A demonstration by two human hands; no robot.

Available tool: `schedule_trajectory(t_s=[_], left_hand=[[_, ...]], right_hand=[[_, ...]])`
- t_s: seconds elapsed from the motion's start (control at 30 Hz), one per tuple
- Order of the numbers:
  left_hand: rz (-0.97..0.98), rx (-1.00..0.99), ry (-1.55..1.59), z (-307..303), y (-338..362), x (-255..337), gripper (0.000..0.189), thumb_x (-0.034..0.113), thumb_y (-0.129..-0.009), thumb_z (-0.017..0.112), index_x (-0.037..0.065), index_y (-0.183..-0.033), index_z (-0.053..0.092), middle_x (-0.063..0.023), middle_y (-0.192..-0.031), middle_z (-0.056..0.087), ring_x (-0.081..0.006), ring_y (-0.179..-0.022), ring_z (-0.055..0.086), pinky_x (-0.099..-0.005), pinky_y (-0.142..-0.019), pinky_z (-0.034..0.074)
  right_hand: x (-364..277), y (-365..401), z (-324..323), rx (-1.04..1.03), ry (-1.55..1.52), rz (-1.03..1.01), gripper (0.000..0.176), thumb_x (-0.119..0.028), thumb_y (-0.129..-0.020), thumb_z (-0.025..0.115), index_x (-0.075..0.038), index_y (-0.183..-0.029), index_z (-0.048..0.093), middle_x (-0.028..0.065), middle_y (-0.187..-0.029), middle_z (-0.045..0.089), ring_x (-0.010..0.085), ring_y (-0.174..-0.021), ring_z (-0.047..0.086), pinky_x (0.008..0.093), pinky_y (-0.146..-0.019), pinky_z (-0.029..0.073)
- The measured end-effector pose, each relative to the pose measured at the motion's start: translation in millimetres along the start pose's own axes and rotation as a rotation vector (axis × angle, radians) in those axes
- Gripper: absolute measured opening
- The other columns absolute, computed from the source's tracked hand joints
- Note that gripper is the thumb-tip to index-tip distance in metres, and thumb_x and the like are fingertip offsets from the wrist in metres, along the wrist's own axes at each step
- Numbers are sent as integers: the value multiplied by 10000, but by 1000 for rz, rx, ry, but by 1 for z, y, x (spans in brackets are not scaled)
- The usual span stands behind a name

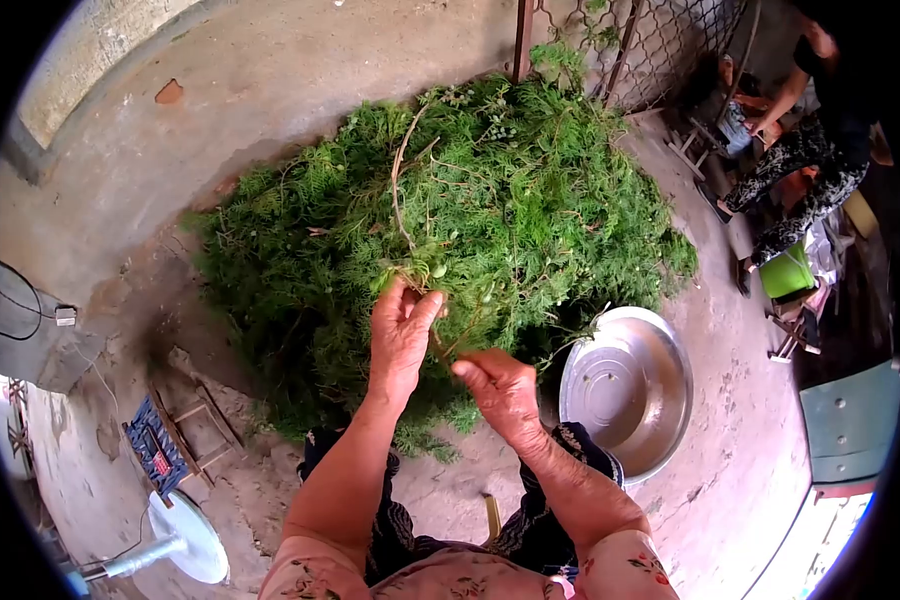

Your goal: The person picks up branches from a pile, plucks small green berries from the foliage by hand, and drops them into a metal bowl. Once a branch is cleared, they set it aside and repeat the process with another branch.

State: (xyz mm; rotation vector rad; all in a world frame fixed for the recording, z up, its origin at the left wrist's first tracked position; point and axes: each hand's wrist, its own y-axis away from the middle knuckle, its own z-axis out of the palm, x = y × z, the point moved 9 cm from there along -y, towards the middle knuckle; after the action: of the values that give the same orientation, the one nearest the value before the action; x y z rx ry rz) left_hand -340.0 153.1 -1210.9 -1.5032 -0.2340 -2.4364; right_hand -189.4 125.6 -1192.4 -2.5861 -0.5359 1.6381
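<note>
A large heap of green leafy branches (540, 200) lies on the floor in front of me. Above its near part, my left hand (402, 335) pinches a thin brown twig (399, 180) that rises from the fingers, with a few leaves at its base. To the right and slightly lower, my right hand (500, 390) is closed, thumb against the curled fingers, at the lower end of a stem between the two hands. Beside the heap on the right, a round metal basin (655, 400) stands on the floor, with tiny bits on its bottom.
Another person (820, 150) sits at the upper right near a green object (788, 272) and small stools. A wooden stool (205, 430), a patterned cloth seat (155, 445) and a round pale stand base (195, 545) are at the lower left. A metal lattice (660, 50) is behind the heap.
</note>
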Motion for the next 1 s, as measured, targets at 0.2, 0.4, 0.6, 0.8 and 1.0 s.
schedule_trajectory(t_s=[0.2,0.4,0.6,0.8,1.0], left_hand=[[6,16,-265,9,2,4,189,161,-893,527,5,-995,559,-34,-818,605,-102,-736,551,-251,-671,447],[340,-20,-804,26,9,13,159,89,-829,592,-9,-945,542,-151,-749,592,-258,-664,588,-330,-576,450],[501,-85,-832,42,19,22,185,50,-795,600,-8,-958,534,-184,-794,569,-341,-673,558,-356,-572,444],[469,-177,-782,41,18,16,264,17,-778,624,-1,-1022,526,-166,-866,569,-312,-717,580,-321,-606,465],[434,-152,-764,41,17,20,252,66,-791,639,11,-1018,545,-159,-842,591,-284,-682,591,-314,-604,472]], right_hand=[[-25,-17,-64,374,-103,-156,80,-66,-819,624,-26,-884,599,46,-785,599,114,-662,513,234,-611,424],[-29,-41,-56,323,-134,-157,113,-32,-802,621,-14,-913,606,82,-834,612,163,-737,564,254,-662,451],[-14,-48,-36,219,34,-52,188,-18,-738,656,-12,-923,623,124,-833,599,248,-761,580,297,-667,463],[7,-43,-26,196,-119,46,166,-17,-740,662,-17,-896,604,79,-771,574,150,-669,537,264,-589,439],[11,-43,-26,220,-322,86,141,-17,-772,655,-25,-892,583,-21,-658,540,29,-577,452,195,-509,399]])
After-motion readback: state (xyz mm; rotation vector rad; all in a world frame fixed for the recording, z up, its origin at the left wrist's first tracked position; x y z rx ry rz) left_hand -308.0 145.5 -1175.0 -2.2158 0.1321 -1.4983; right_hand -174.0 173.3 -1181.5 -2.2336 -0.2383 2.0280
